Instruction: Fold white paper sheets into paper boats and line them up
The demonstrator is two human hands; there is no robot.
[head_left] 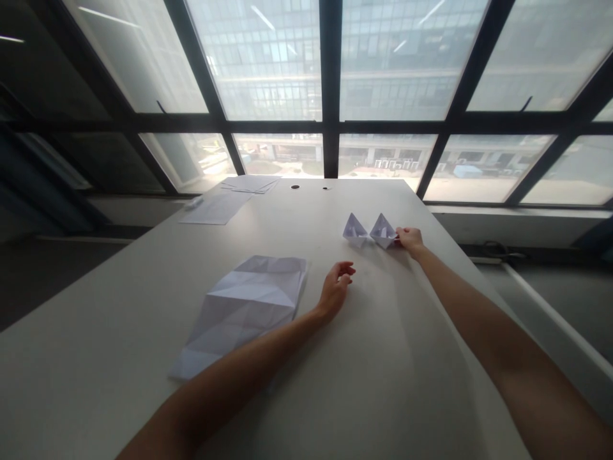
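Two white folded paper boats stand side by side on the white table, the left paper boat [355, 231] and the right paper boat [382, 232]. Their facing corners are close together; I cannot tell whether they touch. My right hand [410, 239] is closed, its fingertips pinching the outer right corner of the right boat. Lower and to the left, my left hand [336, 284] hovers over or rests near the tabletop, fingers loosely bent and apart, with nothing in it. Left of that hand lies a creased white paper sheet [253, 287], apparently stacked on others, partly covered by my left forearm.
Flat white sheets [215, 209] lie at the table's far left, with more papers [251, 184] behind them. A small white object [194, 203] sits at the left edge. Two holes are at the back of the table [306, 220]. Dark-framed windows rise beyond it.
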